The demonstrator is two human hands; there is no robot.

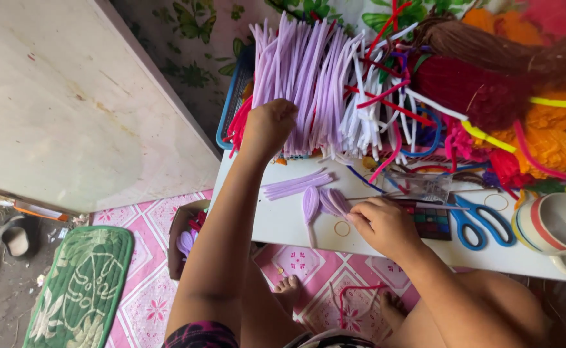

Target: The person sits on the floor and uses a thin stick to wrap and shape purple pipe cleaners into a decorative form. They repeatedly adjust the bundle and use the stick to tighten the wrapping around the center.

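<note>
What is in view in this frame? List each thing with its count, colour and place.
Lilac pipe cleaners: large bundle, upright in blue basket, back of table.
Loose lilac stems: a few, on the white table.
Lilac petal loops: about three, mid-table.
Scissors: one, blue handles, right of centre.
Cup: one, white with stripes, far right.
Yarn pile: mixed orange, red, brown, top right.
Green mat: one, on floor, left.
Left hand: fist in the lilac bundle.
Right hand: on the petal loops.
</note>
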